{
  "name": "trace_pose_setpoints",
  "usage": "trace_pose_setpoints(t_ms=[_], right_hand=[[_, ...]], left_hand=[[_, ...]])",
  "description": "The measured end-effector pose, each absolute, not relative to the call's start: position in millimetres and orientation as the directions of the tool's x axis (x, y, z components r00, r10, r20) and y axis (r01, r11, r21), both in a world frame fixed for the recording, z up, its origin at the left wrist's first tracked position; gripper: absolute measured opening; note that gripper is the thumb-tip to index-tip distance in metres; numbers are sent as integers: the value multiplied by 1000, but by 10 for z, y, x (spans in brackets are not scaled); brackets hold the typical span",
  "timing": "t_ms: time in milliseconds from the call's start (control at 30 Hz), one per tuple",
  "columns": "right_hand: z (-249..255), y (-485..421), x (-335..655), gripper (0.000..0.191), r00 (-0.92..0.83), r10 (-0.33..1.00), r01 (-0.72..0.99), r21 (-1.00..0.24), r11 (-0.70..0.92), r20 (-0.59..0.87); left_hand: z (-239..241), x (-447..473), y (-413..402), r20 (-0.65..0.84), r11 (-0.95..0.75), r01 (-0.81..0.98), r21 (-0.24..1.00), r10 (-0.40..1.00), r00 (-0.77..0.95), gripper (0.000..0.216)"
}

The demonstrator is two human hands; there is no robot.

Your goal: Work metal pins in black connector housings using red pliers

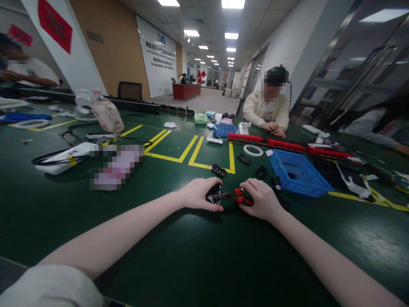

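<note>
My left hand [203, 194] is closed around a small black part [212, 194] with silvery metal inside; its exact kind does not show. In my right hand [260, 198] is a pair of red-handled pliers [237, 195], gripped by the handles. The pliers' dark jaws point left and reach the part's metal side. Whether they clamp on anything there I cannot tell. Just beyond my hands lies a similar black part [219, 170]. Two more dark pieces, one upper [244, 159] and one lower [261, 172], rest to its right on the green table [198, 256].
A blue plastic bin [298, 172] stands right of my right hand, near a white ring [253, 150]. Red strips [286, 145] run behind it. At left are a bottle [107, 113] and a white device with a black strap [65, 158]. A person [268, 106] sits across the table.
</note>
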State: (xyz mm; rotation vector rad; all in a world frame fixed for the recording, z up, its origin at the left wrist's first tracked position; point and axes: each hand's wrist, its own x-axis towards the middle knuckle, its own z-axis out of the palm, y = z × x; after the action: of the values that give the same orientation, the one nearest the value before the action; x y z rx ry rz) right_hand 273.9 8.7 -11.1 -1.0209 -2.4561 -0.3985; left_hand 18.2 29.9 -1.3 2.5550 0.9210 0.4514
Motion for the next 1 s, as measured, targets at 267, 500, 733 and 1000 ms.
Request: trace_pose_setpoints(t_ms=[267, 500, 733, 1000], right_hand=[[-116, 95, 2730, 27, -628, 581, 721, 106, 685, 518], [-115, 119, 2734, 26, -654, 560, 688, 92, 720, 508], [-110, 136, 2738, 26, -666, 569, 671, 53, 740, 482], [-108, 137, 2726, 24, -652, 595, 688, 36, 725, 470]], left_hand=[[-2, 191, 298, 170, -721, 540, 434, 654, 737, 70], [-1, 199, 290, 171, -729, 548, 411, 652, 739, 72], [-10, 206, 287, 174, -734, 544, 405, 646, 743, 72], [-22, 197, 292, 174, -713, 541, 446, 662, 729, 75]])
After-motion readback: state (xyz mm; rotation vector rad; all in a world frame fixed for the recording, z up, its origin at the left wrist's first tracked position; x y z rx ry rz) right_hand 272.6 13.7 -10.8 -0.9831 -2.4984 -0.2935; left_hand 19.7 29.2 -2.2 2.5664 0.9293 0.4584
